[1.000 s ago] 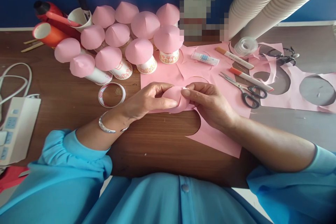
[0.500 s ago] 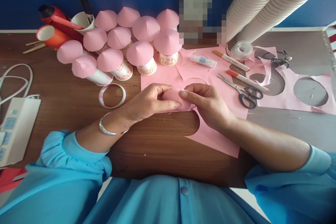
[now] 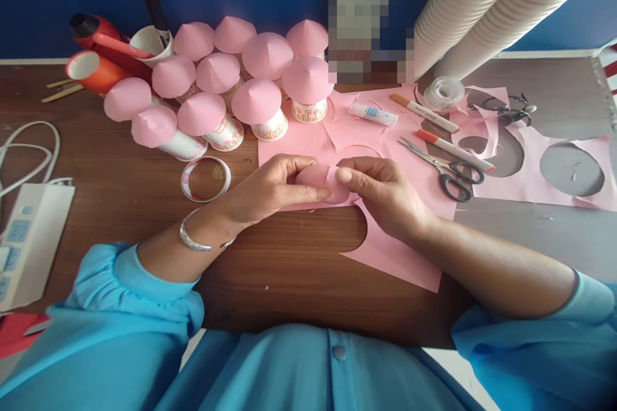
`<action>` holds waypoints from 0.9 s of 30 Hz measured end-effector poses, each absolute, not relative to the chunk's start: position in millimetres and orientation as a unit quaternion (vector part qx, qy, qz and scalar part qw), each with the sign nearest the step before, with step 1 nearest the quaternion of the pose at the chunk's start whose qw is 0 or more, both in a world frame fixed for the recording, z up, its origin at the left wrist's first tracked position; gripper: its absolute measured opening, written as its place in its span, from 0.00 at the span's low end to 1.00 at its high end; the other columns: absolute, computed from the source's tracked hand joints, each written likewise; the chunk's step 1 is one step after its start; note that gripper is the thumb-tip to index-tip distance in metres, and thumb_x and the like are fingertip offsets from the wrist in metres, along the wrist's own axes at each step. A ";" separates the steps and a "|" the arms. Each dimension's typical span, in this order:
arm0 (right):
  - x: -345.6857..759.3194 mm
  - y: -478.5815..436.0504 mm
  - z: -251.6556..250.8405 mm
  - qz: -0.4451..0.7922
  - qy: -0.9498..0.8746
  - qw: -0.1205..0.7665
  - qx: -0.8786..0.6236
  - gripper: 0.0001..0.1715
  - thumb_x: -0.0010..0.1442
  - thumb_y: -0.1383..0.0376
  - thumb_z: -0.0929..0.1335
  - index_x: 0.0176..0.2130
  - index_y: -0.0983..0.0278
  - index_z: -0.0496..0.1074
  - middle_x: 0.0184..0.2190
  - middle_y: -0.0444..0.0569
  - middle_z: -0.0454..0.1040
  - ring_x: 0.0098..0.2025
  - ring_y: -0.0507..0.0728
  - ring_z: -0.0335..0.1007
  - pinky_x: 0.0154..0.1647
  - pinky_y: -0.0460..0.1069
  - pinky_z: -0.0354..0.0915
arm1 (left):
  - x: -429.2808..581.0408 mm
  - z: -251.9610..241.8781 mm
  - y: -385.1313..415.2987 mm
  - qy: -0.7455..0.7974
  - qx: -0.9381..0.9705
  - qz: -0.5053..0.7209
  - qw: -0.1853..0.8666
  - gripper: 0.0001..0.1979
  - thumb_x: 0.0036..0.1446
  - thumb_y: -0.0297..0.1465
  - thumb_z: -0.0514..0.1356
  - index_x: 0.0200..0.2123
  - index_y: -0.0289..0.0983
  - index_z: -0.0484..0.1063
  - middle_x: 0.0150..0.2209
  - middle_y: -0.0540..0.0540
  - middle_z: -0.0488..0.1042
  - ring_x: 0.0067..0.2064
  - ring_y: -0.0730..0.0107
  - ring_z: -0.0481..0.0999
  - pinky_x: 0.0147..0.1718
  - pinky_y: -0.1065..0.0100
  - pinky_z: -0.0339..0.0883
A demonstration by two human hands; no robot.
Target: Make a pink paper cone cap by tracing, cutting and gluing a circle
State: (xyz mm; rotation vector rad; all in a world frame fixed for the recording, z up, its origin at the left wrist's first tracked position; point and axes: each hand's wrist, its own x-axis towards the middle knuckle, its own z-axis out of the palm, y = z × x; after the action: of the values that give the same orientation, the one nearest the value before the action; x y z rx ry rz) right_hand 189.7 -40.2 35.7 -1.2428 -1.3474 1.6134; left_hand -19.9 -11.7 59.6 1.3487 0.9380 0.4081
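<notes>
A small pink paper disc (image 3: 322, 178), curled into a shallow cone, sits between both my hands over the middle of the table. My left hand (image 3: 270, 187) pinches its left side with thumb and fingers closed round it. My right hand (image 3: 380, 192) grips its right edge, thumb pressed on top. Under the hands lies a pink paper sheet (image 3: 400, 250) with round holes cut out of it. Behind it stand several paper cups capped with pink paper cones (image 3: 263, 103).
Scissors (image 3: 446, 167), two orange-capped pens (image 3: 453, 148), a glue tube (image 3: 373, 113) and a tape roll (image 3: 446, 91) lie on the right. A cut cup ring (image 3: 205, 178) lies left of my hands, a power strip (image 3: 29, 237) at far left. Stacked cups (image 3: 482, 6) lean at the back right.
Both hands have curled the pink disc tighter, so less of it shows between the fingers. The view has shifted slightly; the hands stay in the same spot.
</notes>
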 end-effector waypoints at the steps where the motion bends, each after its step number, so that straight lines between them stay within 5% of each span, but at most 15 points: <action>1: 188.8 -40.3 36.9 0.631 -0.510 0.346 -0.471 0.29 0.60 0.41 0.74 0.27 0.63 0.73 0.26 0.43 0.68 0.30 0.52 0.60 0.32 0.50 0.55 | -19.9 59.7 -11.9 0.413 0.595 0.178 0.666 0.13 0.59 0.36 0.67 0.28 0.36 0.70 0.27 0.52 0.65 0.31 0.73 0.64 0.30 0.69 0.58; 7: 187.3 -42.0 39.3 0.641 -0.495 0.348 -0.472 0.24 0.61 0.50 0.75 0.25 0.64 0.72 0.23 0.42 0.66 0.28 0.50 0.56 0.31 0.50 0.50 | -17.8 64.9 -13.1 0.421 0.602 0.152 0.661 0.15 0.58 0.37 0.67 0.26 0.36 0.67 0.25 0.53 0.63 0.28 0.75 0.61 0.26 0.70 0.53; 13: 187.6 -44.4 40.3 0.640 -0.494 0.344 -0.478 0.27 0.61 0.48 0.74 0.24 0.64 0.70 0.23 0.41 0.63 0.28 0.50 0.56 0.30 0.50 0.49 | -16.5 66.5 -13.8 0.427 0.616 0.148 0.645 0.12 0.57 0.38 0.67 0.29 0.36 0.72 0.27 0.51 0.67 0.31 0.72 0.66 0.30 0.68 0.59; 22: 186.4 -45.6 42.6 0.630 -0.500 0.355 -0.478 0.32 0.60 0.41 0.74 0.23 0.64 0.69 0.22 0.41 0.62 0.27 0.50 0.54 0.29 0.50 0.49 | -16.6 66.1 -13.9 0.417 0.617 0.156 0.648 0.17 0.56 0.37 0.69 0.24 0.37 0.65 0.26 0.53 0.61 0.29 0.74 0.61 0.28 0.68 0.54; 27: 186.3 -43.1 45.0 0.656 -0.484 0.321 -0.482 0.30 0.51 0.42 0.79 0.26 0.64 0.74 0.23 0.42 0.67 0.27 0.51 0.56 0.28 0.49 0.50 | -16.0 64.6 -14.5 0.414 0.623 0.155 0.645 0.14 0.57 0.37 0.67 0.26 0.37 0.68 0.27 0.52 0.63 0.30 0.73 0.62 0.28 0.68 0.54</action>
State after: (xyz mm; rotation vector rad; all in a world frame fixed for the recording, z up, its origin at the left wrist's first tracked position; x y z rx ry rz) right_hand 186.3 -43.1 45.0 -1.2661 -1.2720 1.7220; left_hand -16.0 -14.5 64.6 1.4187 0.9433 0.3524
